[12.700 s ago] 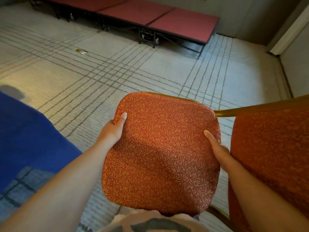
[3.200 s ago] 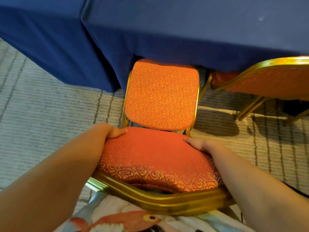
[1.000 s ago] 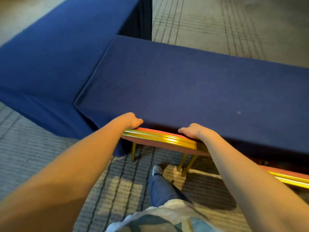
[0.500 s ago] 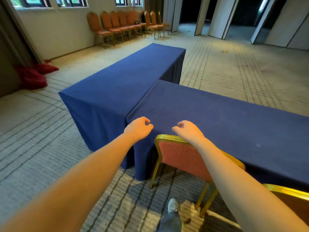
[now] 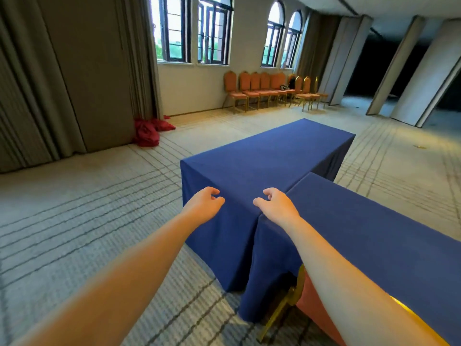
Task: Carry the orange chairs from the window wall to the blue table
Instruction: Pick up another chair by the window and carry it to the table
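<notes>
Two tables under blue cloths (image 5: 269, 156) stand in an L shape in front of me. An orange chair with a gold frame (image 5: 309, 295) is tucked against the near table at lower right, partly hidden by my right arm. Both arms are stretched out in the air. My left hand (image 5: 205, 204) and my right hand (image 5: 275, 204) hang with loosely curled fingers and hold nothing. A row of several orange chairs (image 5: 264, 92) stands far off against the window wall.
Patterned carpet (image 5: 87, 221) spreads to the left between me and the window wall. A heap of red cloth (image 5: 148, 129) lies by the grey curtains. Tall partition panels (image 5: 421, 68) and a dark opening are at far right.
My hands have come off the chair's back and hang free. My view has lifted and swung left, from the chair at the table toward the window wall.
</notes>
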{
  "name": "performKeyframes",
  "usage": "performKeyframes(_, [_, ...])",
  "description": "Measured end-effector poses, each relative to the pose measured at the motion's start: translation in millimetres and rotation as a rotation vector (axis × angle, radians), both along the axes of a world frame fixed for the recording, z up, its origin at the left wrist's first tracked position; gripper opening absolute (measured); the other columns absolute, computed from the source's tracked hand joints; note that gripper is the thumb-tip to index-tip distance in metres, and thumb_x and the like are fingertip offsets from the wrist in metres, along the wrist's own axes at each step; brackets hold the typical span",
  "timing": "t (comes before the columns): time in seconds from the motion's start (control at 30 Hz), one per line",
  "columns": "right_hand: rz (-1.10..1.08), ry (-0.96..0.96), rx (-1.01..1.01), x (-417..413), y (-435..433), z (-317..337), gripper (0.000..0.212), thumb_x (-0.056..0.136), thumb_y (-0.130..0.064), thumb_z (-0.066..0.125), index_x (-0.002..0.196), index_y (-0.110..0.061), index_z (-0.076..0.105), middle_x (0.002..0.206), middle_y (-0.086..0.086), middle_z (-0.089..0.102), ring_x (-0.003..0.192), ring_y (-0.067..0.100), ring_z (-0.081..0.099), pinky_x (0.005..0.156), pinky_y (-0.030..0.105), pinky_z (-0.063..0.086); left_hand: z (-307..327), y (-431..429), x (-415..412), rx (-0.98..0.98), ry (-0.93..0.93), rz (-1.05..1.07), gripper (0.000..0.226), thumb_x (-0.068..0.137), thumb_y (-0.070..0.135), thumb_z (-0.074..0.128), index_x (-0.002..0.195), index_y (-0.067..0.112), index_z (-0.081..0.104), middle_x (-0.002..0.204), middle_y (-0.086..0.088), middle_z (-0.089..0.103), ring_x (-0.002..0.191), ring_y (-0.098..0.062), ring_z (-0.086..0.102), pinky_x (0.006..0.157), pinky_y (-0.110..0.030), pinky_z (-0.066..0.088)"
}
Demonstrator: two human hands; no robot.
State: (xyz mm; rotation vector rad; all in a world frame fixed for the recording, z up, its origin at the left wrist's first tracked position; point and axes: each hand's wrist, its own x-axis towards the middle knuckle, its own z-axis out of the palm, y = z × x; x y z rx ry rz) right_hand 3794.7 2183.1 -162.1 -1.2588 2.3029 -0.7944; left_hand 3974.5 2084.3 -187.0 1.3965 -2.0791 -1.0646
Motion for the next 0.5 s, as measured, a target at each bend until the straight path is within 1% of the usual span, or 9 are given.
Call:
performKeyframes(0.1, [0.012, -0.008, -0.051, 7, -47, 8, 0.060, 0.093, -0.041, 0.056, 0.147, -0.022, 0.039, 0.150, 0.001, 0.042, 0.130, 0.021, 0.048, 0.089, 0.034, 0.041, 6, -40, 9, -0.025, 0.021, 0.034, 0.042, 0.093, 0.035, 0.052, 0.133, 0.021, 0.050, 0.123, 0.002, 0.058, 0.102, -0.014, 0.056, 0.092, -0.033, 0.047])
performKeyframes(0.2, [0.007, -0.004, -0.096, 6, -96, 14, 0.061, 0.092, -0.042, 0.057, 0.147, -0.023, 0.039, 0.152, 0.000, 0.040, 0.131, 0.021, 0.047, 0.094, 0.038, 0.044, 13, -86, 10, -0.052, 0.025, 0.044, 0.042, 0.094, 0.035, 0.051, 0.134, 0.021, 0.050, 0.123, 0.001, 0.058, 0.102, -0.013, 0.055, 0.088, -0.030, 0.045])
performKeyframes(0.27, [0.004, 0.000, -0.114, 3, -130, 18, 0.062, 0.092, -0.041, 0.058, 0.148, -0.023, 0.038, 0.153, 0.001, 0.038, 0.134, 0.023, 0.044, 0.097, 0.038, 0.044, 18, -120, 7, -0.058, 0.026, 0.038, 0.042, 0.094, 0.035, 0.050, 0.134, 0.021, 0.050, 0.119, 0.003, 0.058, 0.097, -0.011, 0.055, 0.084, -0.027, 0.043])
performKeyframes(0.3, [0.003, -0.001, -0.124, 0, -150, 20, 0.063, 0.093, -0.041, 0.058, 0.148, -0.022, 0.037, 0.154, 0.001, 0.037, 0.135, 0.023, 0.043, 0.096, 0.037, 0.044, 21, -139, 5, -0.058, 0.030, 0.034, 0.042, 0.094, 0.035, 0.050, 0.134, 0.020, 0.050, 0.116, 0.004, 0.057, 0.096, -0.011, 0.056, 0.083, -0.027, 0.043])
performKeyframes(0.37, [-0.001, -0.006, -0.145, -7, -190, 25, 0.063, 0.093, -0.039, 0.058, 0.149, -0.021, 0.035, 0.155, 0.001, 0.035, 0.136, 0.023, 0.042, 0.092, 0.034, 0.043, 28, -181, -1, -0.064, 0.037, 0.024, 0.043, 0.094, 0.035, 0.051, 0.134, 0.020, 0.050, 0.115, 0.004, 0.057, 0.098, -0.012, 0.057, 0.088, -0.029, 0.045])
performKeyframes(0.43, [-0.003, -0.005, -0.155, -13, -231, 34, 0.064, 0.094, -0.038, 0.058, 0.150, -0.020, 0.034, 0.155, 0.001, 0.035, 0.136, 0.023, 0.041, 0.091, 0.033, 0.043, 39, -222, -7, -0.066, 0.042, 0.015, 0.044, 0.092, 0.037, 0.051, 0.133, 0.022, 0.051, 0.119, 0.003, 0.059, 0.102, -0.014, 0.059, 0.094, -0.034, 0.047])
performKeyframes(0.5, [0.007, 0.001, -0.157, -17, -272, 42, 0.064, 0.094, -0.038, 0.058, 0.150, -0.019, 0.034, 0.155, 0.001, 0.035, 0.137, 0.023, 0.041, 0.093, 0.034, 0.043, 49, -261, -12, -0.057, 0.067, 0.009, 0.044, 0.091, 0.038, 0.052, 0.132, 0.022, 0.051, 0.119, 0.005, 0.061, 0.100, -0.013, 0.060, 0.093, -0.035, 0.049])
